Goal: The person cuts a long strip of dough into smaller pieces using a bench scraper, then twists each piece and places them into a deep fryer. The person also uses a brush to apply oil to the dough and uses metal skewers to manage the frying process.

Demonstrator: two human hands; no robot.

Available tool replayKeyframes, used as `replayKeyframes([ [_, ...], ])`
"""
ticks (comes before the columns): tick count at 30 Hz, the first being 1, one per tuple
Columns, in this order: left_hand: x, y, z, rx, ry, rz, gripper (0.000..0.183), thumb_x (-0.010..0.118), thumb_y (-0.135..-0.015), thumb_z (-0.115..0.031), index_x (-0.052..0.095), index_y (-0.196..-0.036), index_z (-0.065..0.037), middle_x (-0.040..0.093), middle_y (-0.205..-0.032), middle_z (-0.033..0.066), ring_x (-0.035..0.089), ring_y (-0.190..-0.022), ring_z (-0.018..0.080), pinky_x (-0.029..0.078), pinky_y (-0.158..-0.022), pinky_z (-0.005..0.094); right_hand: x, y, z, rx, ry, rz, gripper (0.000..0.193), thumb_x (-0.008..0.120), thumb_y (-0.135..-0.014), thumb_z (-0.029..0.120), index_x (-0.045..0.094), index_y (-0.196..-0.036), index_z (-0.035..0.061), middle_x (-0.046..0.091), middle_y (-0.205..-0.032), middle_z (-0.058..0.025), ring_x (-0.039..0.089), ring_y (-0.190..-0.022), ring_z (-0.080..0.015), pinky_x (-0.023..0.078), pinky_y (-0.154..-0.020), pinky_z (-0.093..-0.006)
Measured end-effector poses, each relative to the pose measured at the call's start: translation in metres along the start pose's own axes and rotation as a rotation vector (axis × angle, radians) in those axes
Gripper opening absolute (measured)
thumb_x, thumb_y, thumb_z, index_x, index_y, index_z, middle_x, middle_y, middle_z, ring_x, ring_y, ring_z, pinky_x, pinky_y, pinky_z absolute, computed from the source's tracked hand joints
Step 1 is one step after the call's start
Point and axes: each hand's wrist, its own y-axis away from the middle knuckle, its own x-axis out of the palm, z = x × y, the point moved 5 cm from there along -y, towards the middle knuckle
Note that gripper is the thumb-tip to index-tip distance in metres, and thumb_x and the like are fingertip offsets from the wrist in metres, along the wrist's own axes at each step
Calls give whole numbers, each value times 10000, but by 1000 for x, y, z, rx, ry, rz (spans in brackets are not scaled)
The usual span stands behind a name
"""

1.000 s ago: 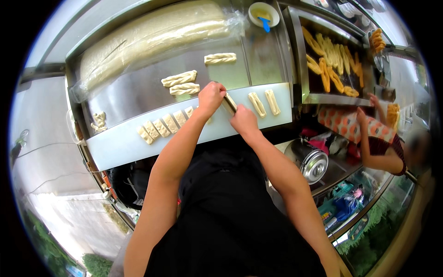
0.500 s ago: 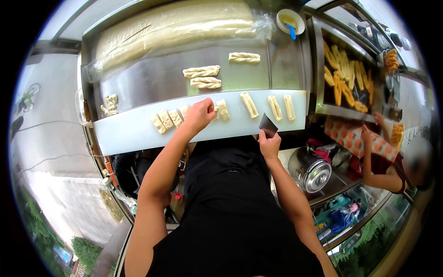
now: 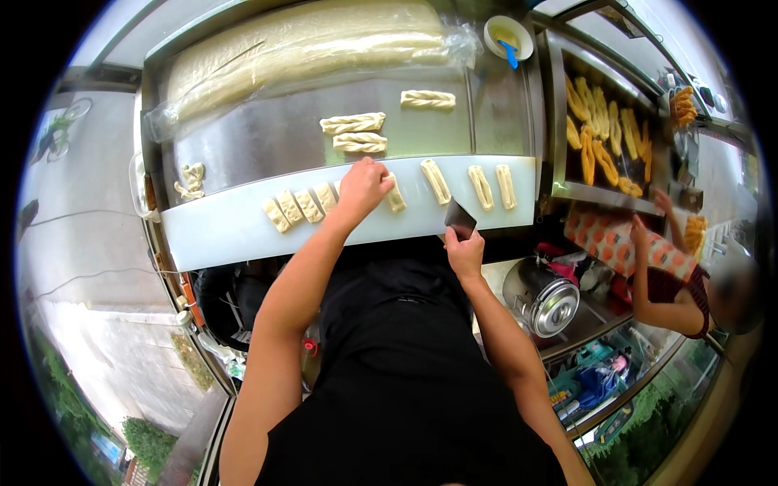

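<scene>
My left hand is closed, knuckles up, over the white board. Its fingertips are tucked beside a dough strip, and what they pinch, if anything, is hidden. To its left lie several short cut dough pieces in a slanting row. My right hand grips a dark, flat dough scraper, its blade over the board's near edge. Just beyond the blade rests a longer dough strip, and two more dough strips lie to the right.
Behind the board, twisted dough sticks lie on the metal counter. A large plastic-covered dough slab spans the back. At right are a bowl, a tray of fried dough sticks, a lidded pot and another person's arm.
My left hand has moved right and slightly away from me, now covering one dough piece. My right hand has shifted a little left with the scraper.
</scene>
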Motion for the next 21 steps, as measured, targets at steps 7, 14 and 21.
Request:
replayKeyframes([
  [7, 20, 1, -36, -68, 478, 500, 187, 626, -764, -96, 651, -935, -27, 571, -683, 89, 533, -651, 192, 455, -638, 330, -1, 3, -7, 57, 36, -4, 210, 692, -815, 140, 658, -914, -42, 707, -777, -165, 694, -710, -309, 533, -681, -370],
  [14, 44, -12, -14, -93, 282, 328, 254, 614, -782, -162, 732, -972, -42, 715, -839, 162, 693, -792, 273, 535, -735, 370, 7, -4, 14, -88, 71, 5, 136, 676, -824, 135, 638, -872, 14, 672, -725, -167, 672, -670, -345, 527, -631, -382],
  [21, 44, -14, -8, -206, 397, 330, 256, 661, -797, -193, 733, -977, -26, 719, -874, 174, 698, -805, 280, 541, -759, 355, 23, -7, 39, -184, 101, 66, 80, 664, -842, 120, 609, -855, 64, 636, -688, -162, 644, -643, -363, 509, -585, -387],
])
